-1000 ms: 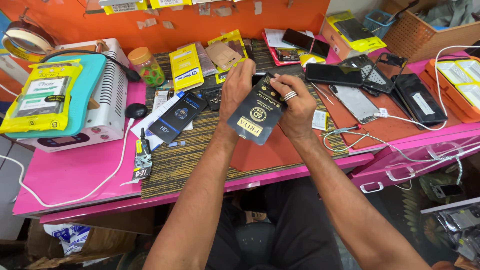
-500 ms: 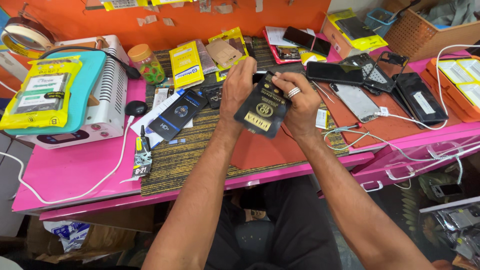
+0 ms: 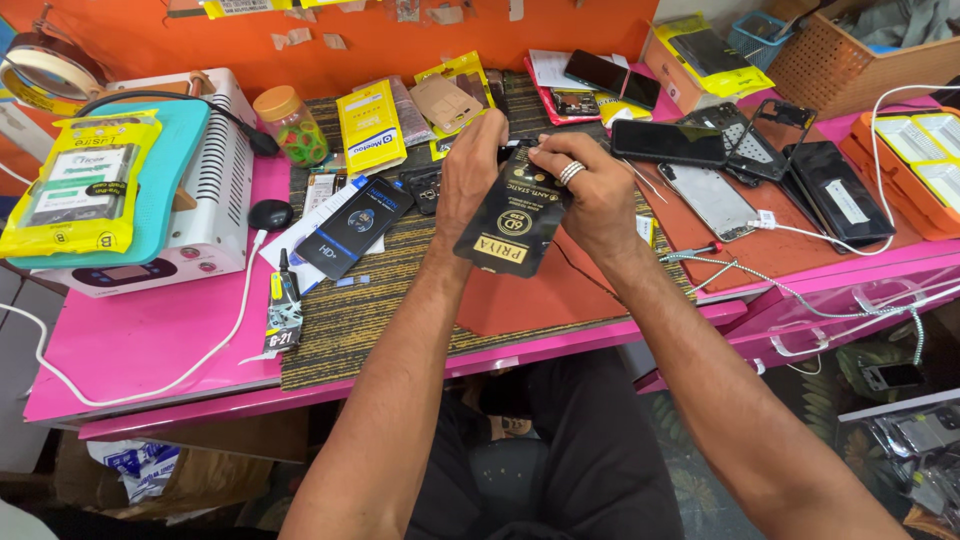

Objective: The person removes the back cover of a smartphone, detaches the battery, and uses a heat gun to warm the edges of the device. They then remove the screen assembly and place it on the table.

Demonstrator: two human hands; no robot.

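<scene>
Black packet top hidden behind fingers, tape roll cut by left edge

A flat packet is held above a mat on the table, left hand and right hand gripping its top. A machine sits left; phones lie right.

On the pink surface, a white machine sits at nine o'clock, a jar of green bands at eleven, dark phones at two, a wicker basket beyond.
</scene>
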